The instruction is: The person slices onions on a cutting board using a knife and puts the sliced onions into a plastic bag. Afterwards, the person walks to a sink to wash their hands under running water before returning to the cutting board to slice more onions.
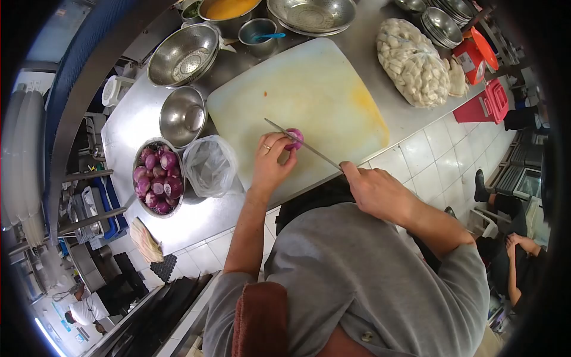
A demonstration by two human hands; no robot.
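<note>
On the white cutting board (262, 77) lies a red onion (295, 135), pinched in the fingers of my left hand (272, 159), which wears a ring. My right hand (379, 189) is wrapped round the handle of a knife (321, 156). The long blade slants up and left across the onion, close to my left fingertips. Whether its edge has cut in I cannot tell. A bowl of red onions (157, 178) stands left of the board, beside a clear plastic bag (209, 165).
Metal bowl (182, 116) and colander (183, 55) sit left of the board. Behind it are a small pot (257, 37) with a blue utensil and wide metal pans (311, 15). A bag of peeled garlic (413, 64) lies right. Other people (517, 262) are in the room.
</note>
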